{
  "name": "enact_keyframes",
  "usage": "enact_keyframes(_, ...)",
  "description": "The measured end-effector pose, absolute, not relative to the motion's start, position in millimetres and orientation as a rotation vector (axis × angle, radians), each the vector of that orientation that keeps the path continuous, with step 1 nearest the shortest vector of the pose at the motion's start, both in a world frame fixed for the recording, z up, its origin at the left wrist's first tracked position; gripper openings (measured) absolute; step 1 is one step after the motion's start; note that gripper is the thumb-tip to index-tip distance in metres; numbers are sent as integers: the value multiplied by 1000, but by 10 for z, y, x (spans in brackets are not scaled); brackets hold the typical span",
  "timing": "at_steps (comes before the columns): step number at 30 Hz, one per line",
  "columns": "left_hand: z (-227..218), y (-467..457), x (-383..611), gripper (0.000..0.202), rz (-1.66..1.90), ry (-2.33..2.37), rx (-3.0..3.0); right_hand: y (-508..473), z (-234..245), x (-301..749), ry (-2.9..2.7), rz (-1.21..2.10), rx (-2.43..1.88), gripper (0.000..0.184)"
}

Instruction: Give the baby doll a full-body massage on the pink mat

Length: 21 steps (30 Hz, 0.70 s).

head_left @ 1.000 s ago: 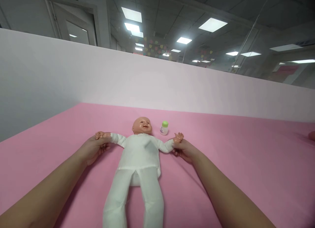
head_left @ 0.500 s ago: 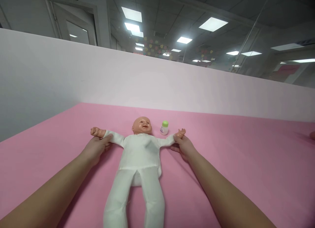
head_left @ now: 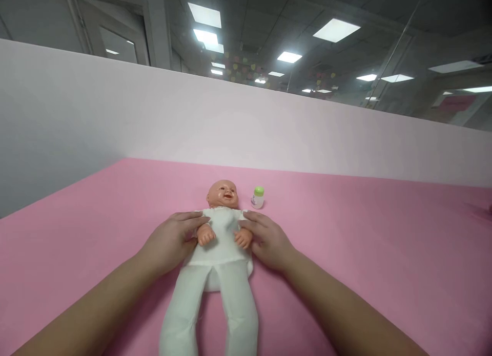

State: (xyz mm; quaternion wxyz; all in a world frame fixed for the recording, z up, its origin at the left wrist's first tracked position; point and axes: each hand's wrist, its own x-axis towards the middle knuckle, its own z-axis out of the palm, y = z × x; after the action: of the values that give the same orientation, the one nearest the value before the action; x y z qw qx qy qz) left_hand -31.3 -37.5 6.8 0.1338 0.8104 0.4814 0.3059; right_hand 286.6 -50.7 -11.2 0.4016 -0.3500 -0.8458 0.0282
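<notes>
A baby doll (head_left: 223, 248) in a white cloth suit lies on its back, head away from me. Both its arms are bent inward, so its small hands rest over the chest and belly. My left hand (head_left: 172, 238) wraps the doll's arm at the left of the picture, fingers over the sleeve near the shoulder and thumb low by the doll's hand. On the other side my right hand (head_left: 268, 238) grips the other arm the same way. Each sleeve is mostly hidden under my fingers. Just right of the doll's head stands a small bottle (head_left: 258, 198) with a green cap.
The doll lies on a pink padded surface (head_left: 365, 253). A white wall (head_left: 246, 125) closes off its far side. Beyond the wall are glass, ceiling lights and a door (head_left: 115, 38). Something small and reddish shows at the far right edge.
Both my hands have moved inward, bringing the doll's arms from stretched out sideways to folded over its front. The bottle stays beside the head.
</notes>
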Motion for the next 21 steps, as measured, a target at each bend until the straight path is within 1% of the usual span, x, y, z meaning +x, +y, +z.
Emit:
enact_keyframes(3,60,-370,-378,55,676,1414,2599,-521,-124,2821,-2275,-95,-807,43)
enact_keyframes(8,92,-399,-363,60,530,1345,2825,-544,-123,2791,-2338,-125,-831,36)
enact_keyframes(10,101,-405,-349,57,516,1329,2847,-543,-139,2788,-2338,-110,-837,39)
enact_keyframes(12,89,-391,-359,52,544,1354,2796,-535,-156,2789,-2319,-70,-861,45)
enact_keyframes(14,56,-357,-392,48,628,1368,2664,-527,-161,2796,-2276,11,-894,50)
enact_keyframes(16,11,-309,-434,49,759,1356,2440,-517,-146,2817,-2187,141,-938,51)
enact_keyframes(20,-100,-178,-527,53,987,1355,1893,-455,-101,2934,-1788,519,-1054,44)
enact_keyframes(21,-130,-138,-552,52,1053,1358,1757,-422,-98,2978,-1666,599,-1082,45)
